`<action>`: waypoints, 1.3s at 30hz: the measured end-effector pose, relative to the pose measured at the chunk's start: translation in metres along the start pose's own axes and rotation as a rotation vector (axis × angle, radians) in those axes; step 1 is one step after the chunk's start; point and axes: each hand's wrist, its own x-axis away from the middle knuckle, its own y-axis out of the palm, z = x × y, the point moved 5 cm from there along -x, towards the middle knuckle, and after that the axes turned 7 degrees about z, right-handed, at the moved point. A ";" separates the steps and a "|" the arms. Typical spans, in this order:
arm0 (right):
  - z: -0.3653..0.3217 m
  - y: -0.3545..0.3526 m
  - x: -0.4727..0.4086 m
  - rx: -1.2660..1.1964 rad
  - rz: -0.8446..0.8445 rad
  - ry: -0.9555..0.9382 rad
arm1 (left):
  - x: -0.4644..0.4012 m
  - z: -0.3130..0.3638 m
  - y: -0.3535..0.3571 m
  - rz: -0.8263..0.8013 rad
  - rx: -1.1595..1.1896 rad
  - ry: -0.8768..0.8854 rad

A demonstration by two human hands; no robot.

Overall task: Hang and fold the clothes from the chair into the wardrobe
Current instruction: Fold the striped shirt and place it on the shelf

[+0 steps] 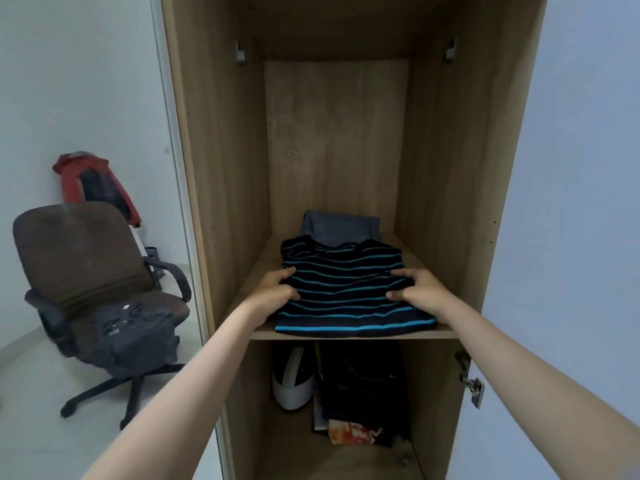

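A folded black shirt with blue stripes lies on the wooden wardrobe shelf. My left hand grips its left edge and my right hand grips its right edge. Behind it on the same shelf sits a folded grey garment. To the left of the wardrobe stands a brown office chair with a dark grey garment draped over its seat.
The wardrobe's side walls close in the shelf on both sides. Below the shelf lie a white and black iron, dark folded clothes and an orange patterned item. A red and dark jacket hangs behind the chair.
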 end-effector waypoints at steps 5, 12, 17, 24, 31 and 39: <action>-0.011 -0.004 0.006 0.416 -0.064 -0.019 | -0.001 -0.001 -0.004 -0.042 -0.271 0.011; -0.043 -0.004 -0.014 0.715 0.072 -0.088 | -0.033 0.019 -0.006 0.135 -0.359 0.097; -0.028 0.001 -0.057 0.224 0.143 -0.033 | -0.068 0.015 0.007 0.094 -0.152 -0.071; -0.010 0.008 -0.104 -0.047 0.049 0.166 | -0.110 0.007 0.014 0.031 0.051 -0.227; -0.019 0.009 -0.117 -0.246 0.071 0.243 | -0.123 0.016 0.016 0.082 0.166 -0.233; -0.028 -0.003 -0.124 -0.560 0.216 0.052 | -0.134 0.033 0.006 0.215 0.342 0.058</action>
